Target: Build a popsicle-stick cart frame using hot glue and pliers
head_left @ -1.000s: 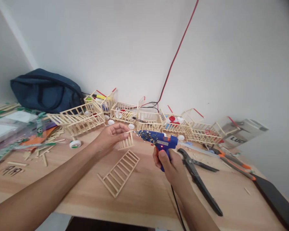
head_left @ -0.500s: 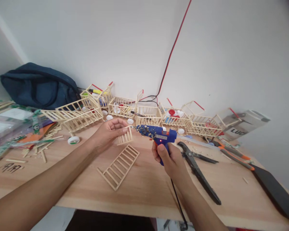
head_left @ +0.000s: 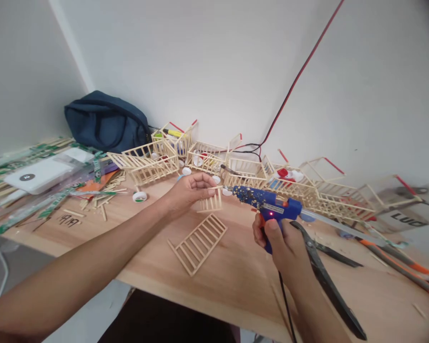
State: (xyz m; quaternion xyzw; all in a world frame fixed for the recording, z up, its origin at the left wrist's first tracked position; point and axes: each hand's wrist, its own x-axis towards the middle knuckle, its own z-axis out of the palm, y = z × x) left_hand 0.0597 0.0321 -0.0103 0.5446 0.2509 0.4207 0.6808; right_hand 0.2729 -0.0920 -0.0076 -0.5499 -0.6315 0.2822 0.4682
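Observation:
My left hand (head_left: 195, 190) pinches a small slatted wooden panel (head_left: 211, 202) by its upper edge, above the table. In my right hand (head_left: 280, 238) is a blue hot glue gun (head_left: 268, 202), speckled with dried glue around the front and showing a lit red light. Its nozzle points left, close to the panel's upper right corner; whether it touches, I cannot tell. A clear glue stick (head_left: 343, 226) sticks out of the gun's back. Below my left hand, a larger ladder-like wooden panel (head_left: 200, 244) lies flat on the table (head_left: 143, 271).
Several stick-built carts (head_left: 150, 164) line the wall, some with red handles. Black-handled pliers (head_left: 332, 286) lie beside my right forearm, orange-handled cutters (head_left: 403, 262) farther right. Loose sticks (head_left: 103, 209), a white power bank (head_left: 50, 169) and a blue bag (head_left: 109, 124) are at left. A cord (head_left: 288, 305) hangs from the gun.
The view has swung left, so most things appear farther right and the power bank shows at left. Both hands keep their holds, with the nozzle slightly farther from the small panel.

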